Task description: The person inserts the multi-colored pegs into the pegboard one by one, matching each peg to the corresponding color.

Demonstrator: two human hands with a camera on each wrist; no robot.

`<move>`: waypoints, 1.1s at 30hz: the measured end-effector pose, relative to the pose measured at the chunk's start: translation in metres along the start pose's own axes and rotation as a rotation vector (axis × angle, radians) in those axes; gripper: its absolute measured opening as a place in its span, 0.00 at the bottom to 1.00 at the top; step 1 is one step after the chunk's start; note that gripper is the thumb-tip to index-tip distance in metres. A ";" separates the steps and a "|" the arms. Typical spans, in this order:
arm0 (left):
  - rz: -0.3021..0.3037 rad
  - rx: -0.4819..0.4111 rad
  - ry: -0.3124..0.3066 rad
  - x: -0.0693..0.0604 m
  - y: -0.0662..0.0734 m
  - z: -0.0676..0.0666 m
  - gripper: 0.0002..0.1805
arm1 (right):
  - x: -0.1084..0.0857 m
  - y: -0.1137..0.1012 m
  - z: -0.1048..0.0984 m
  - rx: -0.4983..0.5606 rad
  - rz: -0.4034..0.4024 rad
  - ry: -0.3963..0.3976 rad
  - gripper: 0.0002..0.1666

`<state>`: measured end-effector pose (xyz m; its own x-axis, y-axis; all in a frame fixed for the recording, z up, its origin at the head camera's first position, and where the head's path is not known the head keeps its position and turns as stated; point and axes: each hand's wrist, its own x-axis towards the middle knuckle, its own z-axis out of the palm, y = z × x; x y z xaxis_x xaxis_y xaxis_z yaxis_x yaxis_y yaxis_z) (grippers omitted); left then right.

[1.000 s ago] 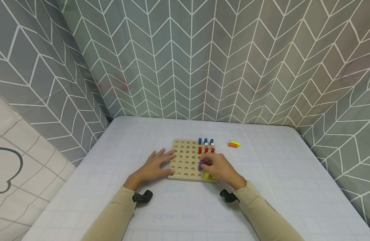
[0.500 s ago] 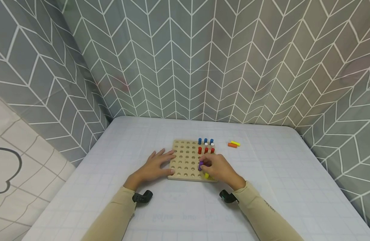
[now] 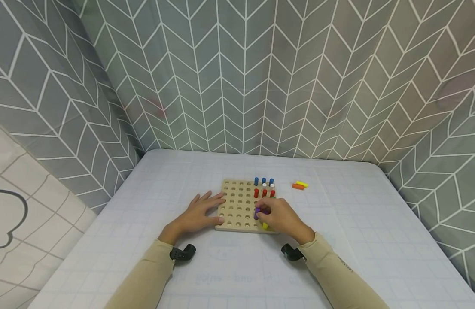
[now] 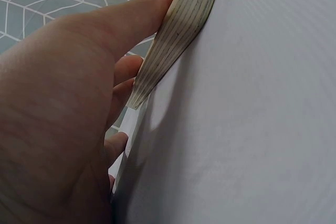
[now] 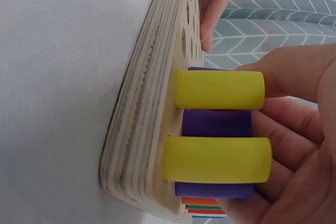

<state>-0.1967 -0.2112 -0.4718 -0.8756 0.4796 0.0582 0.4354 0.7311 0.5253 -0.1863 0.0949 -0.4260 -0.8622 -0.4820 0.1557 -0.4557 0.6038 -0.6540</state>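
A wooden pegboard [image 3: 243, 229] with rows of round holes lies on the table. My left hand [image 3: 198, 213] rests on its left edge with fingers spread, and the left wrist view shows the thumb [image 4: 131, 22] touching the layered edge. My right hand [image 3: 281, 216] pinches a purple peg [image 3: 257, 213] that stands at the board, left of other purple pegs [image 5: 218, 123]. Yellow pegs [image 5: 219, 90] stand in the front row. Whether the pinched peg is fully seated is hidden behind a yellow one in the right wrist view.
Blue pegs [image 3: 263, 181], white pegs [image 3: 272, 186] and red pegs [image 3: 256, 193] stand in the board's right-hand columns. A loose orange peg [image 3: 298, 186] and a yellow peg [image 3: 302, 184] lie on the table [image 3: 338, 206], right of the board.
My right hand has shifted very slightly left and down, still pinching the purple peg. A bit of green now shows behind its fingers. The left hand has stayed put.
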 end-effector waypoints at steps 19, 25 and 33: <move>0.006 -0.009 0.003 -0.001 0.002 -0.001 0.40 | 0.000 0.000 -0.001 0.000 0.001 -0.017 0.09; 0.007 -0.005 0.002 -0.001 0.001 -0.001 0.40 | -0.001 -0.002 -0.008 0.061 0.015 -0.041 0.07; 0.004 -0.003 0.003 -0.001 0.001 -0.001 0.41 | -0.002 0.004 -0.030 0.173 0.011 0.053 0.06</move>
<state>-0.1957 -0.2108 -0.4703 -0.8745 0.4810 0.0622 0.4378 0.7279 0.5277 -0.1926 0.1174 -0.4068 -0.8795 -0.4390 0.1837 -0.4052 0.4884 -0.7728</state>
